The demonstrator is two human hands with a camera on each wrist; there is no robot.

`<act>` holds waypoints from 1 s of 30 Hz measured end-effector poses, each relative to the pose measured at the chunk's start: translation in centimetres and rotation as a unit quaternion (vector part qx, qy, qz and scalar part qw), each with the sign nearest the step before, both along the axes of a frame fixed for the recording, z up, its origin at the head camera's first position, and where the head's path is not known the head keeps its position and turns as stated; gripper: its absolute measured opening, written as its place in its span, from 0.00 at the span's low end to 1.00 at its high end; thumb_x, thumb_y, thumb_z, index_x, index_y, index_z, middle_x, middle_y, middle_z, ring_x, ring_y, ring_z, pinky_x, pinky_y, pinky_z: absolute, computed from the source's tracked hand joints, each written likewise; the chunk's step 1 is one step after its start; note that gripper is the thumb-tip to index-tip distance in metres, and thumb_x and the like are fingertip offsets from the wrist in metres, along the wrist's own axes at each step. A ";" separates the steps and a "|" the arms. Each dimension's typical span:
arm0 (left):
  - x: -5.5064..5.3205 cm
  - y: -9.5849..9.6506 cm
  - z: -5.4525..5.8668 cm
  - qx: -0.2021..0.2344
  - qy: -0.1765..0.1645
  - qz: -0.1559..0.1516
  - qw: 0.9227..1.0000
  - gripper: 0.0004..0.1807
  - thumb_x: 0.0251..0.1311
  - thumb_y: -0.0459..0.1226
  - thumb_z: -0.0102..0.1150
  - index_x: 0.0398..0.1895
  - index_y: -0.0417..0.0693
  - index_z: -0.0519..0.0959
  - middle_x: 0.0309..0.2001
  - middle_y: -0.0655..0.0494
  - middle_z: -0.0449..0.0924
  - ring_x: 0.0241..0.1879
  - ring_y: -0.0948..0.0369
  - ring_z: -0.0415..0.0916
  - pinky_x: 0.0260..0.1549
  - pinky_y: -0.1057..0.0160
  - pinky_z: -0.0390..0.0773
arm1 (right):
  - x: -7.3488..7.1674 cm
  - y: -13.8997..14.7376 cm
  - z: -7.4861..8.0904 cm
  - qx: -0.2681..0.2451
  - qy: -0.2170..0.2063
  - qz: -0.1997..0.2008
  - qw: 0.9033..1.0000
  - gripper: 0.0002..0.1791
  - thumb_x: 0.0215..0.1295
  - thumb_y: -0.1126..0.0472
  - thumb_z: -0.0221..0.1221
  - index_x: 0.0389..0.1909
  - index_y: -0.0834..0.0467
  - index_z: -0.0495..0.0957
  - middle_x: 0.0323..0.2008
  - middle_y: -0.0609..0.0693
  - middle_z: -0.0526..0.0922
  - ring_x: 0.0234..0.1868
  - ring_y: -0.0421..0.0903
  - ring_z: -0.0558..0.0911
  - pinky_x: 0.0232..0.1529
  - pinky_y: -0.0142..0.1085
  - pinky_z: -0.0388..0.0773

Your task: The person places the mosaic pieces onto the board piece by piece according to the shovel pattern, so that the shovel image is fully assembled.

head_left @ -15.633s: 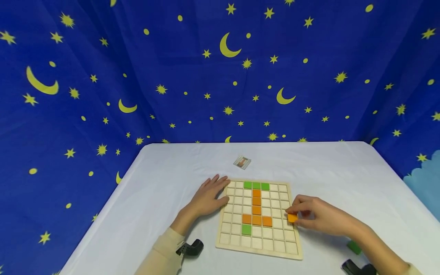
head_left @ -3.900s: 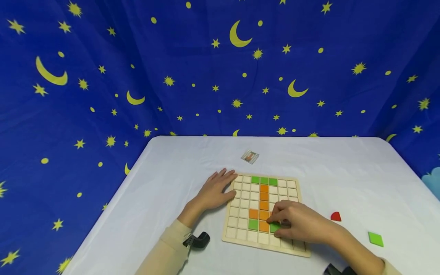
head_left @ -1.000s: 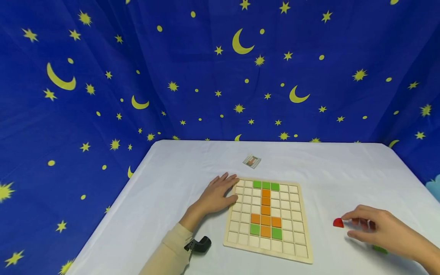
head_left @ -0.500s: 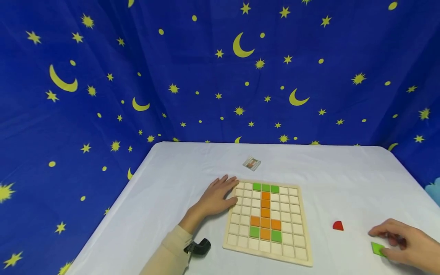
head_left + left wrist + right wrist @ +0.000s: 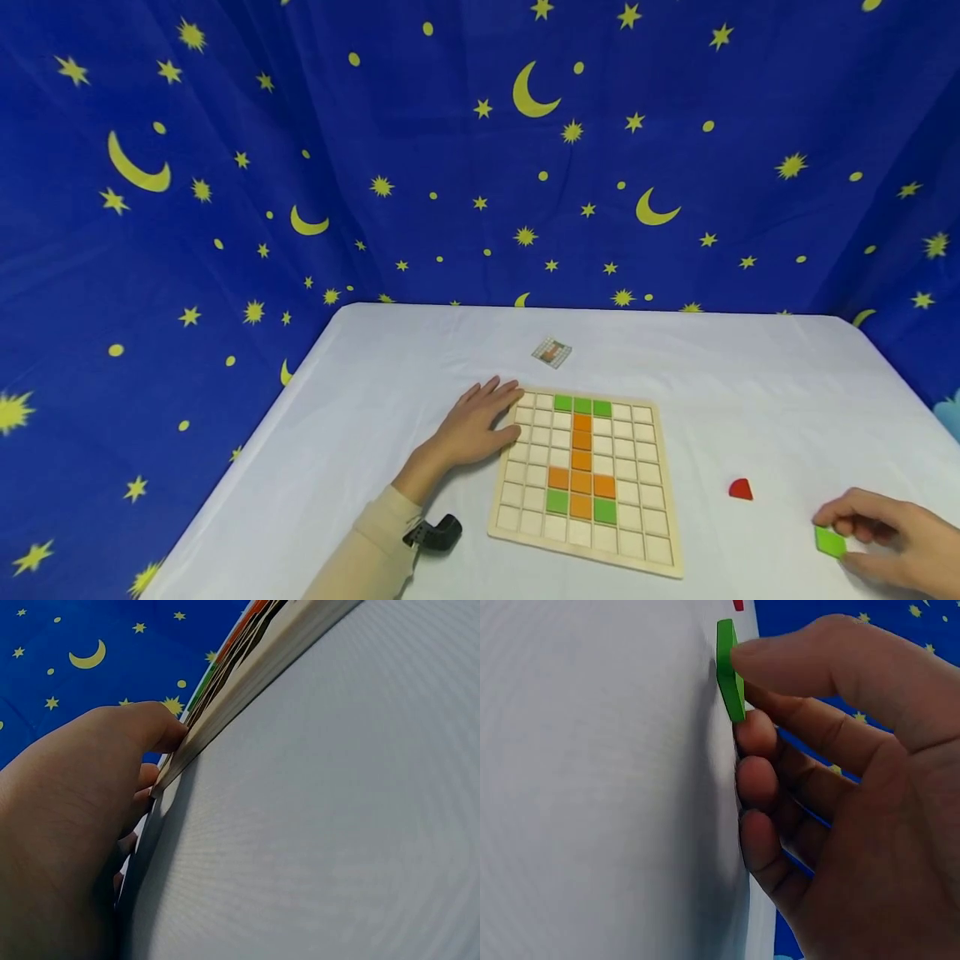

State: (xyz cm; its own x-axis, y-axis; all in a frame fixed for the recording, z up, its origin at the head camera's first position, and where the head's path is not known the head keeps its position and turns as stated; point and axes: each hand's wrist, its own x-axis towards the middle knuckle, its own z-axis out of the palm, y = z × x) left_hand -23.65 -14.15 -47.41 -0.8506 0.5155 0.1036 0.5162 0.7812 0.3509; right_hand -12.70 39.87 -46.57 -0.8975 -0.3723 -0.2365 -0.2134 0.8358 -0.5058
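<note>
A square wooden grid board (image 5: 517, 535) lies on the white table. Orange tiles (image 5: 581, 460) form a column with a crossbar; green tiles (image 5: 582, 406) fill three cells of the top row, and two more flank the lowest orange tile. My left hand (image 5: 467, 429) rests at the board's upper left edge, its fingers extended; in the left wrist view the thumb (image 5: 161, 724) touches the rim. At the right, my right hand (image 5: 888, 537) pinches a loose green tile (image 5: 830, 542) between thumb and fingers. The right wrist view has the thumb against this green tile (image 5: 726, 671).
A red quarter-round piece (image 5: 740, 489) lies between the board and my right hand. Behind the board is a small pattern card (image 5: 552, 352) printed with a grid. A blue curtain (image 5: 450, 150) with moons and stars surrounds the table.
My right hand left the board after an orange and a green tile joined its lower rows. It passed the red piece and now pinches the loose green tile. My left hand stays put.
</note>
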 end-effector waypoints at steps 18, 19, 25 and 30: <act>0.0 0.0 0.1 -0.003 0.002 0.000 1.000 0.35 0.65 0.55 0.46 0.74 0.55 0.60 0.73 0.61 0.54 0.73 0.56 0.43 0.70 0.54 0.41 | 0.0 -0.8 0.2 0.049 -0.001 -0.055 0.997 0.20 0.53 0.56 0.69 0.48 0.53 0.81 0.37 0.45 0.73 0.31 0.33 0.66 0.28 0.29 0.68; 0.0 0.1 0.1 -0.001 0.003 0.000 1.000 0.35 0.65 0.55 0.46 0.74 0.54 0.60 0.73 0.61 0.54 0.73 0.56 0.43 0.70 0.53 0.42 | 0.0 -0.9 0.3 0.052 -0.001 -0.057 0.997 0.20 0.53 0.56 0.69 0.48 0.53 0.81 0.38 0.45 0.73 0.31 0.33 0.67 0.29 0.29 0.69; -0.1 0.1 0.0 0.002 0.004 0.002 1.000 0.35 0.65 0.56 0.46 0.74 0.55 0.60 0.73 0.61 0.54 0.73 0.56 0.43 0.70 0.54 0.41 | 0.0 -1.4 0.5 0.041 0.034 -0.061 0.997 0.21 0.51 0.55 0.70 0.49 0.52 0.81 0.37 0.45 0.73 0.31 0.34 0.67 0.28 0.29 0.68; 0.0 0.1 0.0 0.002 0.001 0.001 1.000 0.35 0.65 0.55 0.46 0.74 0.55 0.60 0.73 0.61 0.54 0.73 0.56 0.42 0.70 0.54 0.41 | -0.1 -2.2 0.9 0.007 0.081 -0.036 0.996 0.20 0.50 0.54 0.71 0.46 0.53 0.83 0.34 0.41 0.74 0.30 0.33 0.68 0.26 0.28 0.67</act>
State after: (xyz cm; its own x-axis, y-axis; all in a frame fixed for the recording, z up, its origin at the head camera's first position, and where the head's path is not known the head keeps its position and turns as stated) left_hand -23.65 -14.05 -47.38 -0.8513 0.5135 0.1081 0.5157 0.7806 0.3532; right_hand -12.84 37.66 -45.69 -0.9488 -0.3026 -0.0911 -0.2299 0.8588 -0.4579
